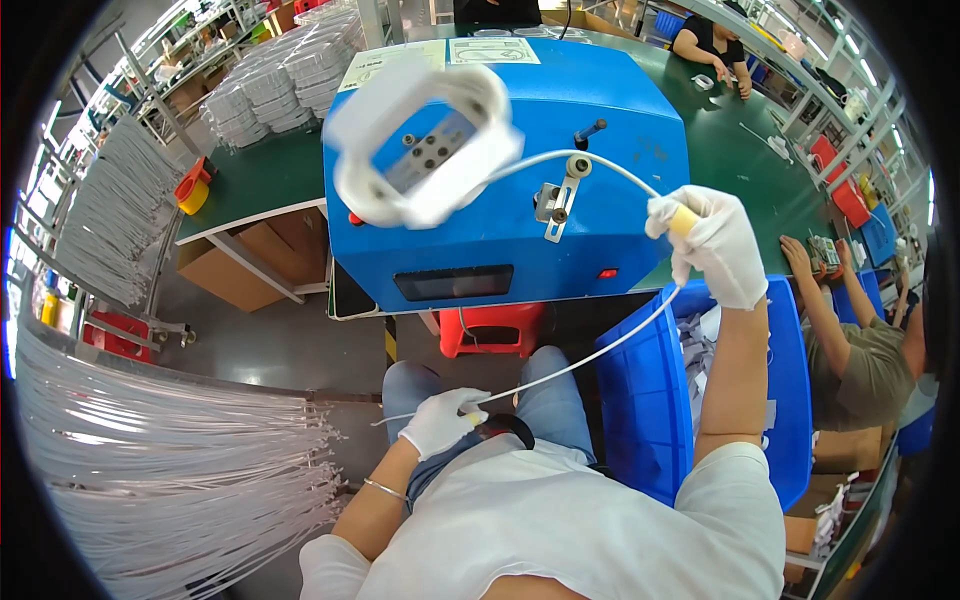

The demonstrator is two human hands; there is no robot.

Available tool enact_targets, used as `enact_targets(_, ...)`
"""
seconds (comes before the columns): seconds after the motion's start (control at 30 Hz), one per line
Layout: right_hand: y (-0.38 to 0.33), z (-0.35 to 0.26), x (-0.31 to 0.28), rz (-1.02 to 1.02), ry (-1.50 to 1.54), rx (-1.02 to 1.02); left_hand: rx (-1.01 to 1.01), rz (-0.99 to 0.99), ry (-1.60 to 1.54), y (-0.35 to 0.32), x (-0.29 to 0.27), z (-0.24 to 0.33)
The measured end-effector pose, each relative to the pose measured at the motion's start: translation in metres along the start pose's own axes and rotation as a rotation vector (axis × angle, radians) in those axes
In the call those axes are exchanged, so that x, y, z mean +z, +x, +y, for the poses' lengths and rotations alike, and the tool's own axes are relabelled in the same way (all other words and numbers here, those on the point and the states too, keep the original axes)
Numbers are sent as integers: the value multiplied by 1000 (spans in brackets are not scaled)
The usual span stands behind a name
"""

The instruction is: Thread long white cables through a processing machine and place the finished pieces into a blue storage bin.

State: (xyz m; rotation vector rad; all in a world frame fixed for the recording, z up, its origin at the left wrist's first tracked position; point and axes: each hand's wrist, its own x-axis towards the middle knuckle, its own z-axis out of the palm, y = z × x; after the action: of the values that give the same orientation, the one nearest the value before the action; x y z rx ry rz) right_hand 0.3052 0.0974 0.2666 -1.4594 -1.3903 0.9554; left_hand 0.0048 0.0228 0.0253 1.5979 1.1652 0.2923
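A thin white cable [600, 352] runs through both my gloved hands. My right hand [720, 248], raised at the right of the blue machine [610, 100], is closed round it. From there the cable arcs left to a white winding frame [365, 185] on the machine's front, which is smeared by motion. The cable's other stretch slopes down to my left hand [438, 424], which pinches it above my lap; a short tail sticks out to the left. A small roller guide [578, 168] on a metal bracket sits just under the arc.
Below my right arm stands a blue bin [640, 400] with white pieces inside. Many white cables [180, 470] hang at my left. Clear plastic trays [270, 95] are stacked on the green bench [255, 185]. A red stool [495, 325] is under the machine. Other people sit at the right.
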Motion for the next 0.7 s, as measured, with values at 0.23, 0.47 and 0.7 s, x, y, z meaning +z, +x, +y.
enact_targets(0.23, 0, 19, -7, 70, 88, -36, 20, -116, -10, 7, 6, 24)
enact_targets(0.47, -3, 21, 1, 42, 97, -40, 240, -225, 66, 30, 11, 73)
enact_targets(0.7, -3, 10, 15, 20, 90, -102, 480, -261, 118, 26, -36, 142)
